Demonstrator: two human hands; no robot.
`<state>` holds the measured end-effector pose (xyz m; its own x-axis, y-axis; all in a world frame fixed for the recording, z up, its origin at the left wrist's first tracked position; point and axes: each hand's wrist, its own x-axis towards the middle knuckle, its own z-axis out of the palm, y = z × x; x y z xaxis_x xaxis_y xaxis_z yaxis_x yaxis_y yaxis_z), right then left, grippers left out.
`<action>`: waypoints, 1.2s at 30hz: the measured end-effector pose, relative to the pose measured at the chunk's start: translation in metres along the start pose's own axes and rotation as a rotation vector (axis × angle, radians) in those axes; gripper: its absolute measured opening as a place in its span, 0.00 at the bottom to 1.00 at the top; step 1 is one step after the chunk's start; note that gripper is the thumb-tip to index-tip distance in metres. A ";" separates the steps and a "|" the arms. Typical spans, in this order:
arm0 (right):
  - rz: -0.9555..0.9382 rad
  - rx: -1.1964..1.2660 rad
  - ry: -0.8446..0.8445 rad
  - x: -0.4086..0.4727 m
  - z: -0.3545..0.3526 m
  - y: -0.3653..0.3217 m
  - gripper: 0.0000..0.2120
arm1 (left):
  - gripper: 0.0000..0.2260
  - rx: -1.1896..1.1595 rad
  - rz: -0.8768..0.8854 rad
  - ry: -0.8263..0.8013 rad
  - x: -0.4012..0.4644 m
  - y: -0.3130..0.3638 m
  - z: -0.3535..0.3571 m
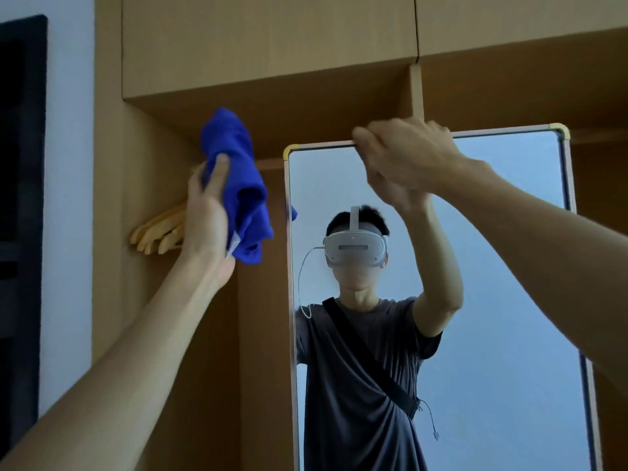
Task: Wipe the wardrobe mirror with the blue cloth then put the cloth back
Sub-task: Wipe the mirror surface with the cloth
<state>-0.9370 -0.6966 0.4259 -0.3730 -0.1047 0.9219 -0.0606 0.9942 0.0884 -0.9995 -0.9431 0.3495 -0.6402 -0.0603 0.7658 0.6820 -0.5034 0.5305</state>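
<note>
A tall framed mirror [503, 266] stands upright inside the open wooden wardrobe, with gold corner caps at its top. My right hand [404, 154] grips the mirror's top edge, fingers curled over the frame. My left hand [207, 215] is raised to the left of the mirror and holds a bunched blue cloth [241, 185], thumb pressed on its front. The cloth hangs in the air just left of the mirror's left edge, apart from the glass. The mirror reflects a person wearing a headset and a dark shirt with a strap across it.
Several wooden hangers [159, 232] hang behind my left hand in the wardrobe's left bay. Upper cabinet doors [268, 42] overhang the mirror. A white wall and a dark framed opening [20, 215] lie at far left.
</note>
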 end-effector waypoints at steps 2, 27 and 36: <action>-0.054 -0.058 0.132 -0.003 0.018 0.007 0.22 | 0.29 0.182 0.029 -0.030 -0.001 -0.001 0.019; -0.019 -0.010 0.452 0.002 0.054 0.004 0.22 | 0.18 0.416 -0.182 -0.075 -0.106 -0.087 0.003; -0.059 -0.034 0.411 -0.002 0.046 0.009 0.20 | 0.22 0.491 -0.017 -0.033 -0.008 -0.023 0.048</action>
<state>-0.9791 -0.6887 0.4079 0.0315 -0.1506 0.9881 -0.0372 0.9877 0.1517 -0.9931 -0.8895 0.3491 -0.6463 -0.0245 0.7627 0.7630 -0.0382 0.6453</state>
